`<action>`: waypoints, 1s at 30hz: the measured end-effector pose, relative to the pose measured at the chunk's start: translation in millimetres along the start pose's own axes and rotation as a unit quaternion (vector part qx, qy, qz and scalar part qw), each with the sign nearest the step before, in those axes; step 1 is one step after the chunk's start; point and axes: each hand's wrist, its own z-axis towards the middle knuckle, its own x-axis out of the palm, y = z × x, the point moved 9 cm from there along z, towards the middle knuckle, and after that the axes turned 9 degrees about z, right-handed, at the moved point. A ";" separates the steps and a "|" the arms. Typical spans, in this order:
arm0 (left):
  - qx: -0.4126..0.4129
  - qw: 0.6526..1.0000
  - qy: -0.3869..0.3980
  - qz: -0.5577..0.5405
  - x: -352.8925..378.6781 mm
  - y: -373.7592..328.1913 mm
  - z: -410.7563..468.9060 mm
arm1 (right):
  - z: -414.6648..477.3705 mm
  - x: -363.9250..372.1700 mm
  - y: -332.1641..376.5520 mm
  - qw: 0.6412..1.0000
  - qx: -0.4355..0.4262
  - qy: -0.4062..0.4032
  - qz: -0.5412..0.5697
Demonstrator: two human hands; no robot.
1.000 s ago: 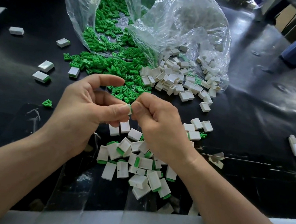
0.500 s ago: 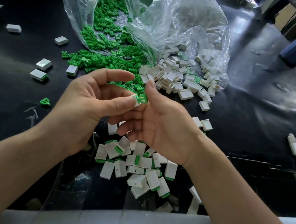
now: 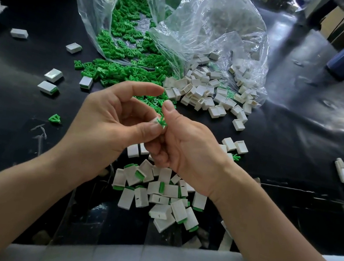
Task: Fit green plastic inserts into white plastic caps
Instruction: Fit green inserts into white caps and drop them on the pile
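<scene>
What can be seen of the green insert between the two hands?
The green insert is small, bright green plastic, with thin spokes fanning out. It sticks partly out of a white cap pinched by the left hand. The curled fingers of the right hand hold it, raised above the black table.

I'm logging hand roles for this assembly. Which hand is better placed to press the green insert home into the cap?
The right hand, probably: its fingers pinch the green insert against the white cap, which the left hand grips as a brace.
</scene>
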 end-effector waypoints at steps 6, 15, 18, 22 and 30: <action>-0.006 1.000 -0.011 -0.008 -0.3 -0.2 1.7 | 0.0 -3.2 -0.2 1.000 -0.007 -0.009 -0.016; 0.010 1.000 0.002 0.017 1.6 -6.7 -1.9 | -0.1 -4.5 -4.1 0.998 0.001 -0.034 -0.045; 0.006 1.000 0.005 0.010 2.6 -6.3 -1.1 | -0.8 -2.0 -4.4 0.999 -0.001 -0.025 -0.048; -0.017 0.999 -0.012 -0.036 -1.1 -1.1 1.4 | 1.1 0.9 -0.9 1.000 0.008 0.003 -0.018; -0.050 0.995 -0.007 -0.088 -1.6 7.5 3.0 | -0.3 -2.2 4.5 1.000 -0.013 0.001 -0.029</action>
